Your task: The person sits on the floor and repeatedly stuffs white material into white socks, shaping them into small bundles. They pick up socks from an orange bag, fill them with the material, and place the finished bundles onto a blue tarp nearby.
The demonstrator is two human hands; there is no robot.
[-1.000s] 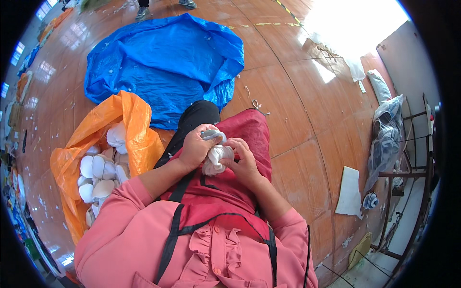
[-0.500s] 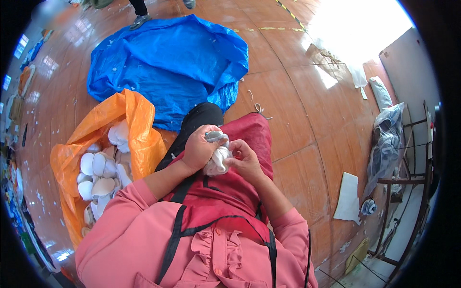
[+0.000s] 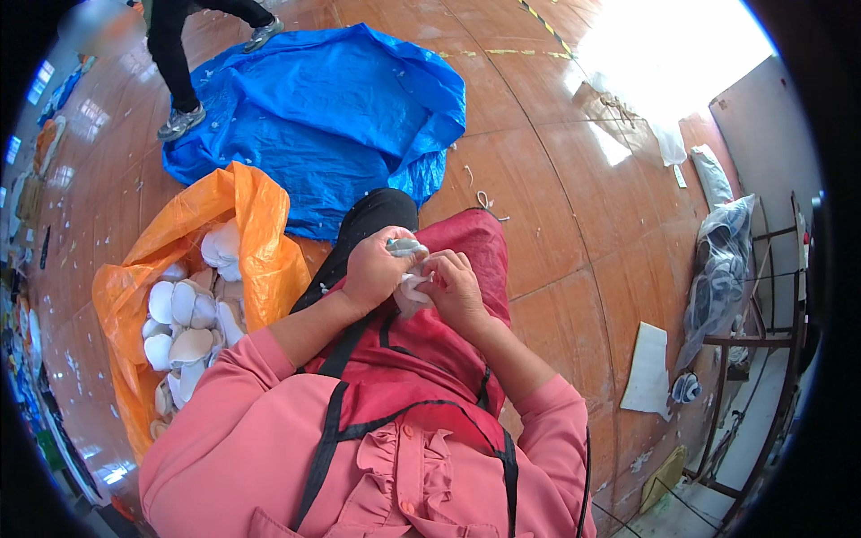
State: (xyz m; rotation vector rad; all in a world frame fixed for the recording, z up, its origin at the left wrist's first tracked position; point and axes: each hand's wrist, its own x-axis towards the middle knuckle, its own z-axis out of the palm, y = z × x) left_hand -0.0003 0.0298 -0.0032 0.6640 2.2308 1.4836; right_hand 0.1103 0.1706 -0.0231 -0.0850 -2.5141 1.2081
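left hand (image 3: 375, 267): clenched on the top of a small white piece (image 3: 408, 282), thumb and fingers pinching a pale grey-green end of it.
right hand (image 3: 456, 289): fingers curled, grasping the same white piece from the right side; the two hands touch.
white piece: held between both hands, above the person's lap, over the red mesh sack (image 3: 448, 296). Exact kind too small to tell.
red mesh sack: lies over the lap, under the hands.
orange bag (image 3: 247, 224): open, on the floor just left of the person, filled with white cup-shaped pieces (image 3: 188, 314).
blue tarp (image 3: 323, 108): spread on the floor ahead, beyond the orange bag.
other person: dark legs and shoes (image 3: 179, 121) at the tarp's far left edge, well apart.
floor (image 3: 574, 206): glossy brown tile; white sheet (image 3: 647, 368) lying to the right.
metal rack (image 3: 762, 314): far right, with a bagged bundle on it.
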